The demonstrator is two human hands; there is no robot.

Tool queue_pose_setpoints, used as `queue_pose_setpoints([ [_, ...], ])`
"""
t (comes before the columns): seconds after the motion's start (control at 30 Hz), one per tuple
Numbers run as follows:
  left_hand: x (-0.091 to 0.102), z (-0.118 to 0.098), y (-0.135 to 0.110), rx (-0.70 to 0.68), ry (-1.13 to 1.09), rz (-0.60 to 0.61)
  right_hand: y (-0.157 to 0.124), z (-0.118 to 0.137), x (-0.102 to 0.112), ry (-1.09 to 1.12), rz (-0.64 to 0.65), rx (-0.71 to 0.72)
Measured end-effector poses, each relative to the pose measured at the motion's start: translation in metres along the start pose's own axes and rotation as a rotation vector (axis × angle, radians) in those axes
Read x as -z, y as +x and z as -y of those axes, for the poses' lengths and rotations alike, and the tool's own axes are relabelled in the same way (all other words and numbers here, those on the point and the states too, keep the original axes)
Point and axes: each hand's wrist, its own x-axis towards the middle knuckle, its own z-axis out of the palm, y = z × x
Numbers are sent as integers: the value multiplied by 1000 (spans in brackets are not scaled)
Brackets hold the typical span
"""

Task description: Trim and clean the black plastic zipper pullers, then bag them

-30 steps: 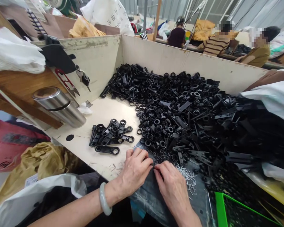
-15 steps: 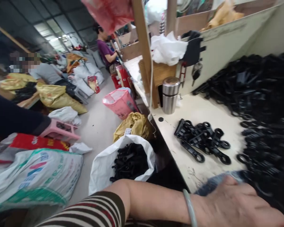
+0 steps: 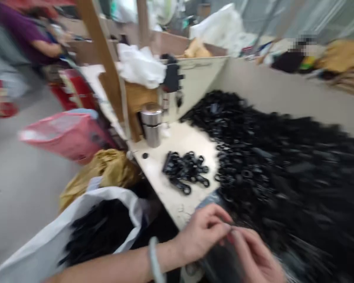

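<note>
Head view: just on the near side of the steel flask (image 3: 152,125) and slightly to its right, a small group of black ring-ended parts (image 3: 186,168) lies on the desk (image 3: 191,137), with a heap of black parts (image 3: 283,161) spreading farther right of the flask. The left hand (image 3: 202,234) and right hand (image 3: 255,253) meet at the fingertips, nearer the viewer than the flask, thumb and forefinger brought together; blur hides whether they pinch anything. From the fingers, the group lies toward the flask, closer to the left hand, its foremost part (image 3: 179,184) slanting lengthwise, ring end handward.
</note>
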Motion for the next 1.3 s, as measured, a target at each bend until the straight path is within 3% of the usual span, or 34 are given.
queue_pose_setpoints([
  [0.23, 4, -4, -5, -24, 150, 90, 1, 4, -4, 137, -37, -22],
  [0.37, -1, -2, -8, -33, 166, 80, -5, 7, 0, 127, 21, -8],
  [0.6, -5, 1, -10, -38, 168, 37, -9, 9, 2, 76, 8, 20],
  [0.77, -7, 7, -14, -43, 217, -22, -11, 14, 5, -96, 14, 217],
  [0.9, -14, 10, -11, 27, 102, -115, -15, 13, 8, -202, 18, 334],
  [1.17, -22, 16, -5, 31, -5, -187, -16, 3, 7, -221, -56, 320],
  [1.3, -21, 17, -5, 26, 8, -182, -15, 5, 7, -126, -45, 224],
])
